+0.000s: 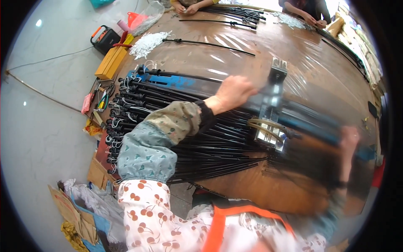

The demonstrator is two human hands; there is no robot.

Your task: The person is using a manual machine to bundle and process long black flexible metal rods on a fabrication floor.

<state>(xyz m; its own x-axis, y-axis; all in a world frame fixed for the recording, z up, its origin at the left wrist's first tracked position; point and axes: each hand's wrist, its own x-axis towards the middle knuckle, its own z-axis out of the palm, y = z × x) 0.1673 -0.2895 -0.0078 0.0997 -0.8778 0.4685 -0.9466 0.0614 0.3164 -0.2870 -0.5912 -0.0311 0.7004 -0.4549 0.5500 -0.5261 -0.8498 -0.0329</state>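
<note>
My left hand (236, 93) is closed, fingers curled, over a long black rod (184, 75) with white string at its far-left end. That rod lies along a blue metal jig (176, 81). Just right of this hand stands an upright shiny metal fixture (273, 94) with a pale looped hose (267, 126) around its near part. My right hand (349, 136) is at the right, near the jig's other end; motion smears its fingers, so its grip is unclear. Below my left arm lies a big bundle of black rods (218, 138), with white strings at their left ends.
A pile of small white pieces (147, 44) is at the table's far left, beside a yellow box (111, 61). A black and orange case (105, 38) stands behind it. Two other people's hands (187, 8) work at the far edge. Bags and cardboard (73, 210) lie lower left.
</note>
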